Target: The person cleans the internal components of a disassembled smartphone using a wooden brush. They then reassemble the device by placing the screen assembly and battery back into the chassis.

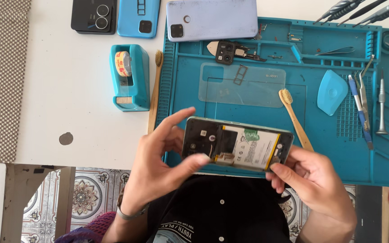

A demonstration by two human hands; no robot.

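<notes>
Both hands hold an opened phone (236, 144) with its back removed, battery and circuit board showing, above the front edge of a blue repair mat (338, 148). My left hand (158, 166) grips the phone's left end, thumb on its lower edge and fingers curled over the top. My right hand (314, 180) holds the right end from below.
On the mat lie a clear phone cover (241, 84), a bamboo toothbrush (296, 119), a blue pick (332, 92), tweezers, a screwdriver (381, 105) and a camera module (226, 51). A tape dispenser (129, 76) and several phones (212, 19) sit on the white table.
</notes>
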